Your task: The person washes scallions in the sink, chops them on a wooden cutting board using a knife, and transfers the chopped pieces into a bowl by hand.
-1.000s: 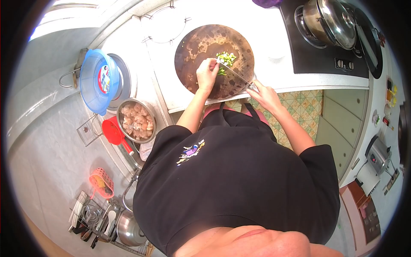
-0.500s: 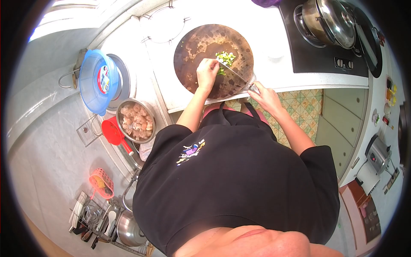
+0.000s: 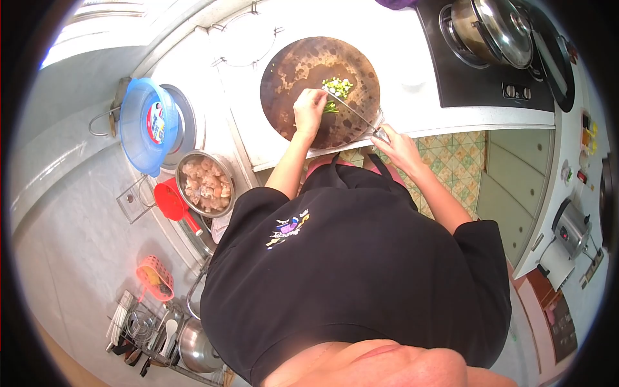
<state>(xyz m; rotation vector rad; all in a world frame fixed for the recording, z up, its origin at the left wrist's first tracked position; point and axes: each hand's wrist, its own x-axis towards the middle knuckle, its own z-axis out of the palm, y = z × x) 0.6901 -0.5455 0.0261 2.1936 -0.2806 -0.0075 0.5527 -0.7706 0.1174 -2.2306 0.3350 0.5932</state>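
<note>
A round, dark-stained cutting board (image 3: 296,71) lies on the white counter in front of me. Chopped green pieces (image 3: 338,86) form a small heap on it, with longer green stalks (image 3: 330,107) just below. My right hand (image 3: 398,148) is wrapped round the handle of a knife (image 3: 353,109), whose blade reaches leftwards over the board between the heap and the stalks. At the blade's far end, my left hand (image 3: 311,109) is closed with its fingertips pressed together; what they hold, if anything, is too small to name.
At left are a blue basket (image 3: 133,122), a metal bowl of raw meat pieces (image 3: 206,184) and a red scoop (image 3: 169,201). A lidded pot (image 3: 493,32) stands on the black stove (image 3: 451,77) at upper right. A wire ring rack (image 3: 249,63) lies beyond the board.
The view has shifted slightly, so the board and stove appear a little further left. Both hands stay at nearly the same places on the knife and board.
</note>
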